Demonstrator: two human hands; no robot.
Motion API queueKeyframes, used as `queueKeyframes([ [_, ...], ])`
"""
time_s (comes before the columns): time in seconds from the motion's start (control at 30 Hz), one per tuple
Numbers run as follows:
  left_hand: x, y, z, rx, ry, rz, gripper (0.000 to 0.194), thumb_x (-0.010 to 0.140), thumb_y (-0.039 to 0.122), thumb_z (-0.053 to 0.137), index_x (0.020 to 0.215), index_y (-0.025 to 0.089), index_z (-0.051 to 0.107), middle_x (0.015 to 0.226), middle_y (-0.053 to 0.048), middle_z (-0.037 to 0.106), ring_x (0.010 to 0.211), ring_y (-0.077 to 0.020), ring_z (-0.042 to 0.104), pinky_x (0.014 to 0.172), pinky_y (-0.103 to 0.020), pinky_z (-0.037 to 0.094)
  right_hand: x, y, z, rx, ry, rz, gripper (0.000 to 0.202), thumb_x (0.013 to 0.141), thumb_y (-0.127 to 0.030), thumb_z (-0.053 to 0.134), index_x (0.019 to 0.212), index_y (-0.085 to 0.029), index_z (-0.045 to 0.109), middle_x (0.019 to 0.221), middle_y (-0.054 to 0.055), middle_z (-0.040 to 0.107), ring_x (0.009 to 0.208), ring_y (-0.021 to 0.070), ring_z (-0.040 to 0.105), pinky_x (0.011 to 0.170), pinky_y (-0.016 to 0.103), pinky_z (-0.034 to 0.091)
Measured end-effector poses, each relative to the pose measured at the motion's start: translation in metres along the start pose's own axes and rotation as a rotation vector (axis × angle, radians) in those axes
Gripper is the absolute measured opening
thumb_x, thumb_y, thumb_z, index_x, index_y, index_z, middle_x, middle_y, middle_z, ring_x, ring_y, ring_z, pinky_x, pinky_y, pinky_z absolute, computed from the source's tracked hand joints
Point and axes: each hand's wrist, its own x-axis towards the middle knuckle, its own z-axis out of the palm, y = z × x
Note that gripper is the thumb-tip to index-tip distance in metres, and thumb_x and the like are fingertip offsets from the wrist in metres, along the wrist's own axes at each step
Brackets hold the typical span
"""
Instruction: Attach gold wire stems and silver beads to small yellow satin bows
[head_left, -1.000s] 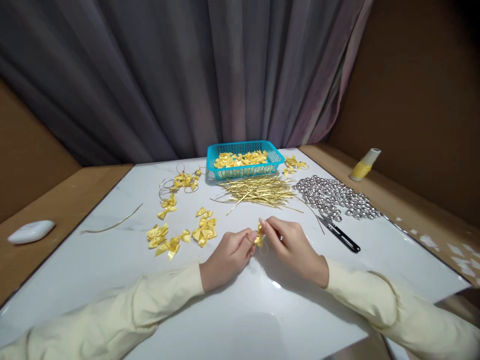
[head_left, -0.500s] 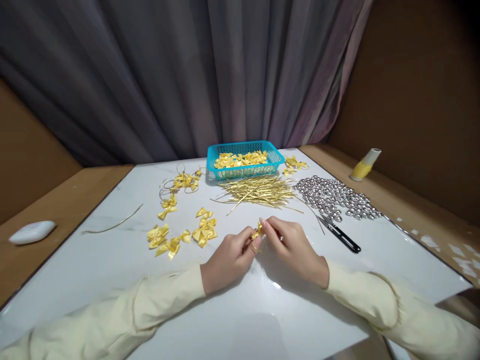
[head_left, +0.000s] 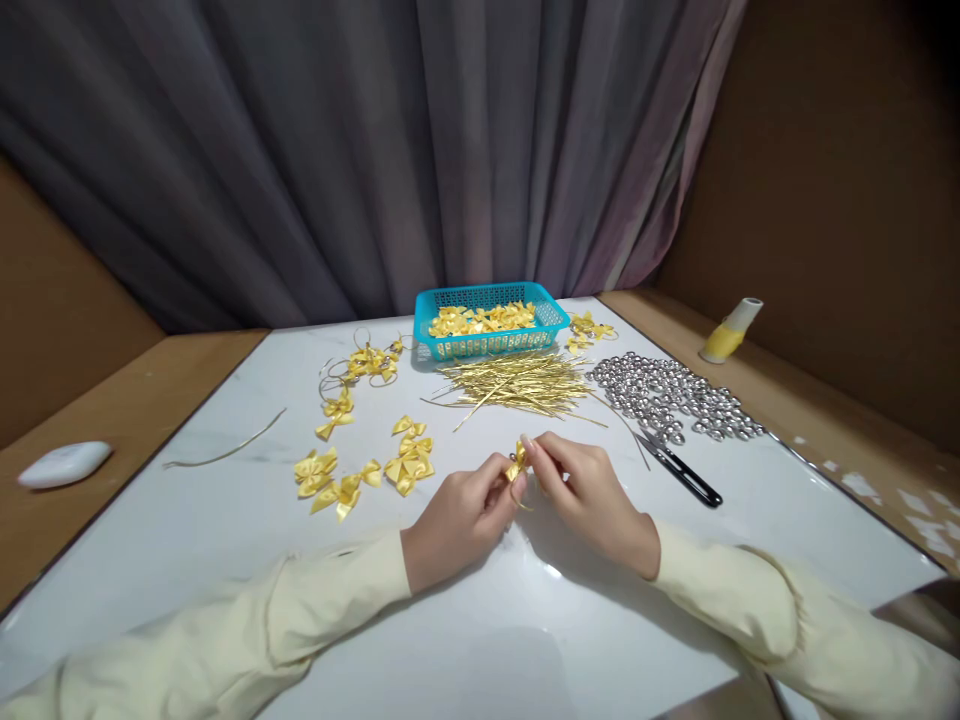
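Over the middle of the white table [head_left: 480, 640], a small yellow ribbon bow [head_left: 516, 462] is pinched between my two hands. My left hand [head_left: 463, 515] is closed on the bow's left side, and my right hand [head_left: 589, 498] grips its right side with thumb and forefinger. A loop of gold cord [head_left: 523, 505] hangs below the bow. Something small and shiny shows at the bow's left edge, too small to name surely. Several loose yellow bows [head_left: 341, 492] lie to the left of my hands.
A blue basket [head_left: 491, 348] of bows stands at the back, with gold cords [head_left: 517, 385] piled before it. Silver beads [head_left: 667, 395] and black-handled scissors [head_left: 686, 475] lie right. Corded bows [head_left: 371, 362] sit back left. A white mouse-shaped object [head_left: 65, 465] lies far left.
Both hands stay in nearly the same place. The bow has turned slightly between the fingers, and the cord loop beneath it has shifted a little to the right.
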Motion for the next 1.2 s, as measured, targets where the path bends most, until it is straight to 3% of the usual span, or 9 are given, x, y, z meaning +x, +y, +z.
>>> queueKeyframes([
  [0.33,0.002,0.0001,0.0016,0.013,0.014,-0.003,0.023,0.091,0.031,0.03,0.075,0.019,0.041,0.059,0.004,0.051,0.052,-0.0108,0.049,0.055,-0.021,0.034,-0.0009,-0.0004,0.0004,0.001,0.008,-0.01,0.027,0.091,-0.021,0.038,0.064,-0.019,0.039,0.053,-0.005,0.04,0.046,0.0086,0.039,0.049,0.02,0.031],
  [0.7,0.0036,0.0009,0.0005,0.021,0.063,0.091,0.017,0.086,0.022,0.038,0.07,0.02,0.034,0.053,0.008,0.031,0.044,-0.008,0.028,0.047,-0.019,0.025,-0.0006,0.0005,0.001,-0.04,0.007,-0.013,0.03,0.09,-0.022,0.037,0.061,-0.02,0.035,0.052,-0.005,0.035,0.045,0.0085,0.033,0.047,0.022,0.027],
  [0.93,0.005,0.0041,-0.0005,-0.008,0.065,0.093,0.017,0.083,0.017,0.04,0.067,0.019,0.033,0.051,0.009,0.028,0.045,-0.0072,0.025,0.046,-0.019,0.024,-0.0002,-0.0011,-0.0021,-0.02,0.033,0.036,0.029,0.091,-0.025,0.036,0.064,-0.018,0.042,0.053,-0.004,0.041,0.046,0.0088,0.038,0.05,0.021,0.03],
  [1.2,0.001,0.0029,0.0027,-0.139,0.033,0.029,0.021,0.088,0.025,0.035,0.068,0.019,0.037,0.05,0.008,0.037,0.045,-0.0079,0.033,0.048,-0.02,0.028,-0.0012,0.0005,-0.0049,-0.064,0.024,-0.057,0.027,0.09,-0.022,0.037,0.064,-0.019,0.038,0.054,-0.004,0.037,0.046,0.0088,0.035,0.049,0.021,0.029],
])
